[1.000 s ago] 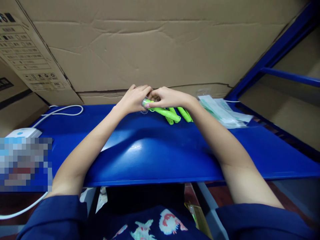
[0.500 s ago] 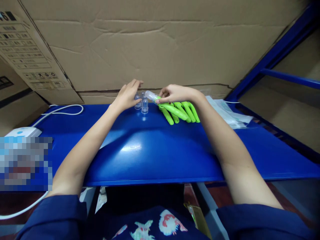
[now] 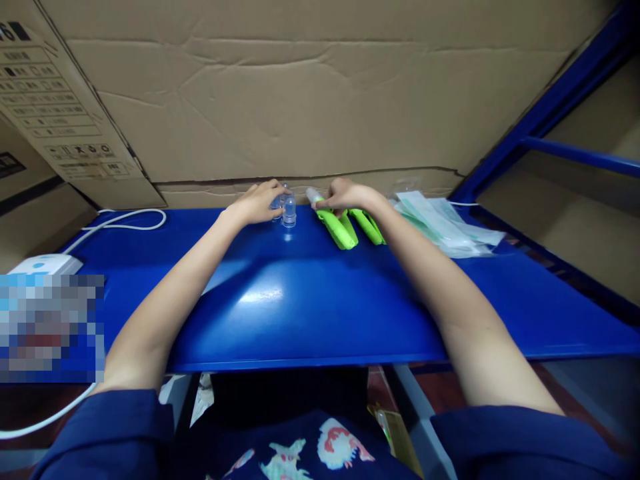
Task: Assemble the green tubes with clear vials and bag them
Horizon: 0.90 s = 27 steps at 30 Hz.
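My left hand [image 3: 257,201] rests on the blue table [image 3: 300,300] at its far edge, fingers curled around a small clear cap [image 3: 276,205]. A second clear cap [image 3: 289,212] stands upright just right of it. My right hand [image 3: 345,195] pinches the clear-tipped end of a green pen-like piece [image 3: 336,227] that lies on the table. More green pieces [image 3: 369,227] lie beside it under my right wrist.
A creased cardboard wall [image 3: 310,100] closes off the back. A stack of clear plastic bags [image 3: 443,223] lies at the right. A white cable [image 3: 125,220] and a white device [image 3: 43,265] sit at the left. A blue rack frame [image 3: 565,143] rises on the right.
The hands, joined over one green piece a second ago, have parted. The left set clear caps on the table; the right lowered its green piece onto the table among the others.
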Each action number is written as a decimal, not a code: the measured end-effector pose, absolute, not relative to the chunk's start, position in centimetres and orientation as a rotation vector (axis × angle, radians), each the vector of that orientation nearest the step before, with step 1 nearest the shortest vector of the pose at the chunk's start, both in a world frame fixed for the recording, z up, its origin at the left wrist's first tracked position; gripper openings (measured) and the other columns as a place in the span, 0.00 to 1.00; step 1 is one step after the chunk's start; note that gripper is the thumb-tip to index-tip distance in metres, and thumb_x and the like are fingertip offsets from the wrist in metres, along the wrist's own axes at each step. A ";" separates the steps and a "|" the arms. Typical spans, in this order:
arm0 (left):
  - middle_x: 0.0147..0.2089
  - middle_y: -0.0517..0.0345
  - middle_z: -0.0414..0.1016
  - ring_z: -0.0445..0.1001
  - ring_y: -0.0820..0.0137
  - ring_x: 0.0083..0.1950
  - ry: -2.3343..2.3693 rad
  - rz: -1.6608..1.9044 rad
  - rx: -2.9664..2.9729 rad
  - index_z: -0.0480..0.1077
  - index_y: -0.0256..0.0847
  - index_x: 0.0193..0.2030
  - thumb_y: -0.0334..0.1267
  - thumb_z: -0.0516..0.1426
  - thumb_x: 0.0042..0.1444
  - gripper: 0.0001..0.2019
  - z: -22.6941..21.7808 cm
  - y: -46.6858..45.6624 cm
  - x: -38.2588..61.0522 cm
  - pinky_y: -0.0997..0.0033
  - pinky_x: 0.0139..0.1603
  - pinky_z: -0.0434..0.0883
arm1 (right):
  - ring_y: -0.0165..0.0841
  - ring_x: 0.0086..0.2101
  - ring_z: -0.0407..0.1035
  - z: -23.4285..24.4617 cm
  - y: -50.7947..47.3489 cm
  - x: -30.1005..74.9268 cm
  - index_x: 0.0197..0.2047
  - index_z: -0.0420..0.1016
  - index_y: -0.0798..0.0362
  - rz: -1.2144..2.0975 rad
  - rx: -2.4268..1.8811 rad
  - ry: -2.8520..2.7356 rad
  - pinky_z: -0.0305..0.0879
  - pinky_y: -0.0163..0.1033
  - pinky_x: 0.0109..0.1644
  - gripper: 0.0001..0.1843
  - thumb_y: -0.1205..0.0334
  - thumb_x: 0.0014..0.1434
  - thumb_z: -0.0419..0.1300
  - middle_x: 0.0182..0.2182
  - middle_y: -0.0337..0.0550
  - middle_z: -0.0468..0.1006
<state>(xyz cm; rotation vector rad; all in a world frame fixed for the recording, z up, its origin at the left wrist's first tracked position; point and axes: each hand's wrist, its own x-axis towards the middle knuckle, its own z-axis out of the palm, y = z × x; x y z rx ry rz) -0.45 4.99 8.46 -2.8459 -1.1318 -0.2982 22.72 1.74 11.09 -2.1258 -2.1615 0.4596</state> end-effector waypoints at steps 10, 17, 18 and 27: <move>0.61 0.46 0.69 0.70 0.58 0.62 -1.118 -0.273 -2.860 0.67 0.43 0.65 0.44 0.54 0.61 0.25 7.9 5.5 -0.5 0.60 0.63 0.66 | 0.41 0.32 0.80 8.4 2.2 21.2 0.36 0.76 0.58 0.684 -2.103 -2.164 0.76 0.39 0.37 0.16 0.51 0.59 0.67 0.29 0.52 0.83; 0.62 0.46 0.69 0.71 0.59 0.61 -1.115 -0.274 -2.866 0.67 0.41 0.65 0.44 0.54 0.62 0.25 8.0 5.4 -0.4 0.61 0.62 0.67 | 0.40 0.32 0.81 8.2 2.0 20.8 0.37 0.76 0.59 0.667 -2.124 -2.206 0.75 0.36 0.37 0.17 0.51 0.61 0.65 0.28 0.53 0.83; 0.62 0.46 0.69 0.71 0.59 0.61 -1.118 -0.273 -2.866 0.67 0.41 0.65 0.44 0.54 0.62 0.25 8.0 5.4 -0.4 0.61 0.62 0.67 | 0.40 0.32 0.81 8.2 2.0 20.7 0.37 0.76 0.59 0.672 -2.136 -2.200 0.75 0.36 0.37 0.16 0.51 0.61 0.65 0.28 0.53 0.83; 0.61 0.45 0.70 0.72 0.59 0.60 -1.135 -0.247 -2.872 0.66 0.41 0.65 0.44 0.54 0.62 0.26 8.2 5.1 -0.3 0.63 0.62 0.67 | 0.41 0.32 0.80 10.0 1.3 21.5 0.27 0.74 0.55 0.687 -2.113 -2.161 0.76 0.38 0.37 0.16 0.55 0.62 0.64 0.26 0.51 0.82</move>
